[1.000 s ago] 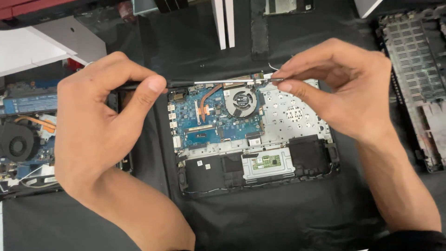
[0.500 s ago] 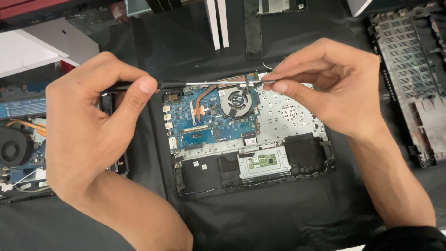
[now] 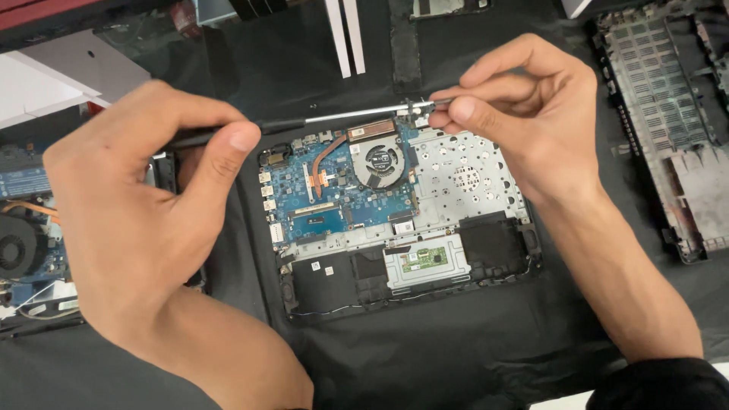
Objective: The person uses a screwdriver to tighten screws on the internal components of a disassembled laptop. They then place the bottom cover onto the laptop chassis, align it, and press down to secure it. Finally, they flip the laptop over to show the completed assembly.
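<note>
An opened laptop base (image 3: 471, 178) lies in the middle on a black cloth, showing a blue circuit board (image 3: 311, 197), a round fan (image 3: 380, 161) and a copper heat pipe. My left hand (image 3: 144, 205) grips the black handle of a long screwdriver (image 3: 342, 116) that runs along the laptop's far edge. My right hand (image 3: 524, 106) pinches the screwdriver's tip end between thumb and fingers, over the top middle edge of the laptop near the fan. Whether a screw sits at the tip is hidden by the fingers.
A second opened laptop (image 3: 23, 243) with a dark fan lies at the left edge. A removed bottom cover (image 3: 668, 114) rests at the right. Two white strips (image 3: 345, 34) and a white sheet (image 3: 61, 83) lie at the back.
Both hands and the screwdriver keep the same hold. The view has shifted slightly, so the laptop sits a little lower and to the right in the picture.
</note>
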